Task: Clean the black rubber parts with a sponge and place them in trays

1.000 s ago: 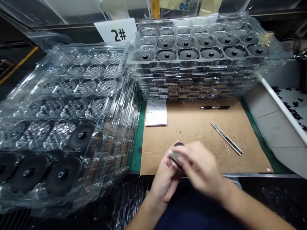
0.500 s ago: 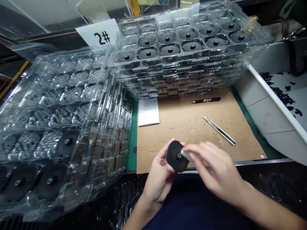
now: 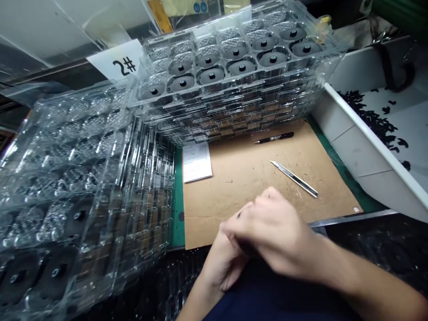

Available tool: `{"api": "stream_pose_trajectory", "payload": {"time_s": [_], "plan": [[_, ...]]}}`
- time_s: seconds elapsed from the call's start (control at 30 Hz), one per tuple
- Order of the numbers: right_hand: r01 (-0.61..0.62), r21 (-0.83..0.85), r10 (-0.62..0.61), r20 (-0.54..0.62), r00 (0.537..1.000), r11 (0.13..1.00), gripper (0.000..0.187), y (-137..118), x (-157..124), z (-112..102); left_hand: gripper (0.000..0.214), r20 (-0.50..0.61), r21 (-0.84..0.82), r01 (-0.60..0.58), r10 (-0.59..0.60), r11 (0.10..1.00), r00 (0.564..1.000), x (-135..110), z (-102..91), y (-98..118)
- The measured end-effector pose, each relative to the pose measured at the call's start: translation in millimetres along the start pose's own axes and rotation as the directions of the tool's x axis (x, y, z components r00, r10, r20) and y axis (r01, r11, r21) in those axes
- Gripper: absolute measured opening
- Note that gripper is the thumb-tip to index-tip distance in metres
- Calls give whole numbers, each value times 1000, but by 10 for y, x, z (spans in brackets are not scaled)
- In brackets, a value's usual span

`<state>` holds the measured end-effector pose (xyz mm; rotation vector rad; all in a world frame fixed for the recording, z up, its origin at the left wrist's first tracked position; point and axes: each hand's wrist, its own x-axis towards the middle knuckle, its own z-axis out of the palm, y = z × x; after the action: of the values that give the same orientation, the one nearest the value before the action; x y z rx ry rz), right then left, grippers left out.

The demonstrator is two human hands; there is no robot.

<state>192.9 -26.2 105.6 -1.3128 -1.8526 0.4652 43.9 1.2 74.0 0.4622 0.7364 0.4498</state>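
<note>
My left hand [image 3: 220,263] is low in front of me, its fingers mostly covered by my right hand [image 3: 277,229]. Half a second ago the left hand held a black disc with a small central hub; now the disc is almost wholly hidden between the hands. My right hand lies over the left, fingers curled round and blurred by motion. Whatever it grips is out of sight. Both hands are above the near edge of a cardboard sheet [image 3: 234,196]. Beyond them lies a utility knife [image 3: 294,179].
Clear plastic trays [image 3: 214,100] with black discs are stacked at the back, and another tray stack [image 3: 100,178] stands at left. A pen [image 3: 274,138] and a printed paper pad [image 3: 197,171] lie on the cardboard. A white bin [image 3: 364,154] at right contains small black pieces [image 3: 371,118].
My right hand has moved left and closed over my left hand, hiding the black disc. The pale piece in my right fingers no longer shows. The camera view has shifted.
</note>
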Motion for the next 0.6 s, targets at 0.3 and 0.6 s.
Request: {"api": "stream_pose_trajectory", "payload": {"time_s": [0.3,0.6], "plan": [[-584,13,582,69,810,812,27,744,-716,285,70,137,-227,68,-37,971,990,2,-52,23],[-616,103,620,-14,784,781,28,511,-733,272,59,153,-230,19,17,973,988,33,-57,50]]}}
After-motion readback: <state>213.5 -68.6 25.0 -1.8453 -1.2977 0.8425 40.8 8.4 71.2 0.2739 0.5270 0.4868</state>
